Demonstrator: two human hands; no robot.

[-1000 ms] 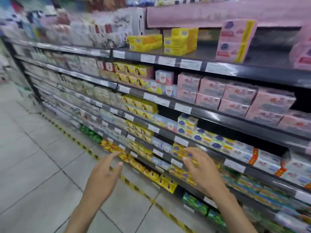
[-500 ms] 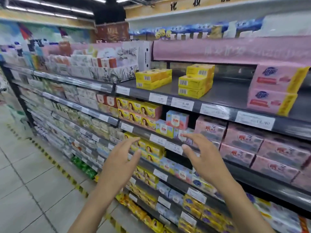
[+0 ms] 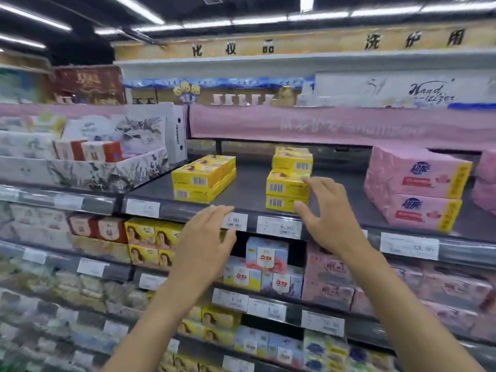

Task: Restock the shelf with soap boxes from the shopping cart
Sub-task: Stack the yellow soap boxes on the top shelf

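Both grips spread, empty: right hand (image 3: 330, 218) at the stacked yellow cardboard soap boxes (image 3: 285, 187) on dark metal shelf (image 3: 247, 187). Suggest raising left hand (image 3: 206, 242) and squaring the stack from both sides.

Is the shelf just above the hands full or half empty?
Half empty: bare dark shelf shows between and behind two short stacks of yellow soap boxes.
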